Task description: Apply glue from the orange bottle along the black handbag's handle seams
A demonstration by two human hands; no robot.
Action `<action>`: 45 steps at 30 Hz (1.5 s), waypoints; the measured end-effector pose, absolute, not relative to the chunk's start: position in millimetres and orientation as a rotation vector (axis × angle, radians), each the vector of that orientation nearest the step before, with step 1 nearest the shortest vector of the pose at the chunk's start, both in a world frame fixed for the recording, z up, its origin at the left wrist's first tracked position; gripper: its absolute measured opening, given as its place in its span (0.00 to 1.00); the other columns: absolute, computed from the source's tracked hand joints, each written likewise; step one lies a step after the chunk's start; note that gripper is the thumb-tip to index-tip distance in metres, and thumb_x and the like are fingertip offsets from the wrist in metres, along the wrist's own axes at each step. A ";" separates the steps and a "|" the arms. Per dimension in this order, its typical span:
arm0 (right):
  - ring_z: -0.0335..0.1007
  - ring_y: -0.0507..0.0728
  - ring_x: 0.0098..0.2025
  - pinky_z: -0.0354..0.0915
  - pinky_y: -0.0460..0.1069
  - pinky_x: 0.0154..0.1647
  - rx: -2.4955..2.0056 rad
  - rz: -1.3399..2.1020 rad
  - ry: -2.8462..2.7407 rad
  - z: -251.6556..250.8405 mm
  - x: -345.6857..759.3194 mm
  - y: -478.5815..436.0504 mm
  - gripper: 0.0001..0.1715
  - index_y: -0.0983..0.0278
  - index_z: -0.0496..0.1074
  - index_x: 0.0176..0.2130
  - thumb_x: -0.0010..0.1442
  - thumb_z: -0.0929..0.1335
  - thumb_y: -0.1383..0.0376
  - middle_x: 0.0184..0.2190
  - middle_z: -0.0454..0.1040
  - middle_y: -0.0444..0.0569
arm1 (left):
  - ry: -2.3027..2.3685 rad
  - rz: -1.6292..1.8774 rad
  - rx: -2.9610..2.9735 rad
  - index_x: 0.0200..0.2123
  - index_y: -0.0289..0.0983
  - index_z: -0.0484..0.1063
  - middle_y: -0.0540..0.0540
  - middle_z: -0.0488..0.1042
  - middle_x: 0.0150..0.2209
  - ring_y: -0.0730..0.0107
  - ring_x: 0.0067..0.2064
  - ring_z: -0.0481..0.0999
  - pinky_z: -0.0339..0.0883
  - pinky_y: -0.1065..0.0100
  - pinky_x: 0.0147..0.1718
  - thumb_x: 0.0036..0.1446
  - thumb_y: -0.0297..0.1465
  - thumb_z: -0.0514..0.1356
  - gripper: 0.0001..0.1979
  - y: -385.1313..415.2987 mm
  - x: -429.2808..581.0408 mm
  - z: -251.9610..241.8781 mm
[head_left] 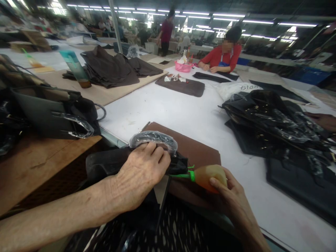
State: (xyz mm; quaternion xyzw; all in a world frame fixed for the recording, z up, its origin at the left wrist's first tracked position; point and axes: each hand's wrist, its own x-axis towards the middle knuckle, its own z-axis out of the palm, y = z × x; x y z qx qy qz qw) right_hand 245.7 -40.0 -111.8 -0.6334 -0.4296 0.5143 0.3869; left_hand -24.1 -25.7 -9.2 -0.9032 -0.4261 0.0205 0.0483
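My left hand (148, 162) has its fingers curled over the top edge of a black handbag (107, 162), just below a handle wrapped in clear plastic (154, 137). In my right hand (231, 190) is a squeeze bottle of amber glue (208, 177), lying on its side. Its green nozzle (182, 175) points left at the bag's edge beneath my left hand. Whether the tip touches the bag I cannot tell. Under and behind the bag lies a brown board (189, 143) on the white table. My left fingertips are hidden behind the bag's edge.
Several black bags (273, 119) are piled on the right of the white table (168, 105). At left, another black bag (49, 112) stands on a wooden surface (39, 161). Farther back are a teal-topped bottle (75, 68), dark cut pieces (110, 68), a pink basket (183, 66) and a seated co-worker (225, 52).
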 end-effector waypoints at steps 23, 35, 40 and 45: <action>0.68 0.61 0.32 0.66 0.49 0.24 -1.541 1.437 -0.931 -112.6 231.5 -63.1 0.29 0.64 0.69 0.44 0.46 0.73 0.53 0.31 0.72 0.48 | -1.302 0.073 -2.762 0.42 0.30 0.65 0.41 0.68 0.37 0.59 0.36 0.62 0.63 0.59 0.33 0.43 0.21 0.57 0.18 -29.9 -24.8 -9.8; 0.66 0.58 0.31 0.64 0.47 0.25 -1.456 1.593 -0.910 -117.5 235.3 -88.5 0.29 0.62 0.66 0.48 0.49 0.72 0.53 0.31 0.72 0.47 | -1.311 0.098 -2.727 0.42 0.30 0.66 0.41 0.69 0.36 0.58 0.37 0.64 0.64 0.59 0.33 0.46 0.21 0.57 0.17 -30.7 -22.1 -9.2; 0.66 0.59 0.28 0.63 0.48 0.23 -1.435 1.573 -0.894 -113.5 234.9 -96.0 0.31 0.63 0.67 0.47 0.47 0.73 0.53 0.30 0.72 0.49 | -1.301 0.120 -2.706 0.43 0.31 0.66 0.41 0.69 0.36 0.59 0.37 0.64 0.64 0.59 0.33 0.50 0.23 0.56 0.14 -31.1 -21.9 -9.6; 0.67 0.60 0.29 0.63 0.48 0.22 -1.443 1.570 -0.847 -111.0 233.2 -102.9 0.33 0.63 0.66 0.48 0.45 0.74 0.53 0.31 0.73 0.50 | -1.298 0.084 -2.682 0.42 0.32 0.66 0.42 0.69 0.36 0.58 0.37 0.65 0.64 0.59 0.32 0.51 0.25 0.57 0.13 -32.2 -22.0 -12.1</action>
